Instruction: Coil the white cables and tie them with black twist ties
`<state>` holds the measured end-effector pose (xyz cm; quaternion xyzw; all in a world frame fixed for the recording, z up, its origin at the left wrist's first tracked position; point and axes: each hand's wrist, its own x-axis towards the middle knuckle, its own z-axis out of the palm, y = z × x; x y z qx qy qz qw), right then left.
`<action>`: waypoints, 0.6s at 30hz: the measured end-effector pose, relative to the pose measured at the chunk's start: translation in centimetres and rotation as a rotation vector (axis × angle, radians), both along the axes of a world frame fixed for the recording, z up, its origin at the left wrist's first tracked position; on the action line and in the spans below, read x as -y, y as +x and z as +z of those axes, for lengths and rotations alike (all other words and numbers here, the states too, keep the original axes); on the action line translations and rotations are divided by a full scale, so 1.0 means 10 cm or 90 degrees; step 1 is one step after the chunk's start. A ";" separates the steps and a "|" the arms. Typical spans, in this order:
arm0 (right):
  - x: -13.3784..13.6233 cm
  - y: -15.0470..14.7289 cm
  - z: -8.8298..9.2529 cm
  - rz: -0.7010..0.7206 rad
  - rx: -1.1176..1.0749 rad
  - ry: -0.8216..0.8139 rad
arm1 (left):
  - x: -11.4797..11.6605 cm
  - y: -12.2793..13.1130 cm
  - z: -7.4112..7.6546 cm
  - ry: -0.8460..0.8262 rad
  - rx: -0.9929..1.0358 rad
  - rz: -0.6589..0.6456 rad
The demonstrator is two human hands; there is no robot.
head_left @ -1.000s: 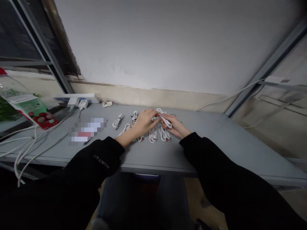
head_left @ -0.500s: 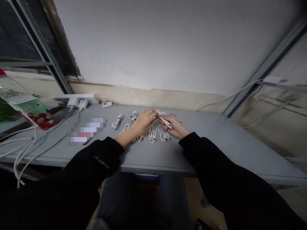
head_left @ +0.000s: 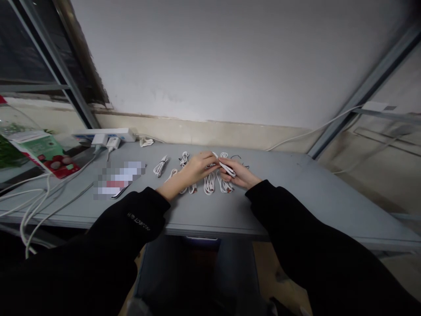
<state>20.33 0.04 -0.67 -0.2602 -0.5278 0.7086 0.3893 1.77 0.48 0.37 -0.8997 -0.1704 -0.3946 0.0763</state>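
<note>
Over bundled cables (head_left: 210,183), the left hand (head_left: 194,169) and right hand (head_left: 238,172) pinch one white cord (head_left: 226,168).

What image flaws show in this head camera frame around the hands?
Head view: wide-angle distortion bends the table edge; a pixelated mosaic patch hides something on it; the black sleeves lose detail in shadow; the white cables look small and soft.
</note>
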 end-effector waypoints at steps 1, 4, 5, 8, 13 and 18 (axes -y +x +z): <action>-0.01 0.00 -0.01 0.008 0.000 -0.001 | 0.01 0.00 0.01 0.012 -0.008 -0.003; -0.04 0.01 -0.05 0.029 0.000 -0.001 | 0.03 0.01 0.02 0.044 -0.046 -0.002; -0.04 0.01 -0.05 0.037 -0.001 -0.003 | 0.05 0.02 0.03 0.050 -0.060 0.003; -0.05 0.02 -0.05 0.050 -0.003 -0.017 | 0.09 0.03 0.05 0.062 -0.091 0.016; -0.05 0.04 -0.01 0.048 -0.008 -0.056 | 0.10 0.03 0.08 0.086 -0.127 0.027; -0.03 0.03 0.02 0.056 0.013 -0.103 | 0.05 0.06 0.03 0.144 -0.170 0.091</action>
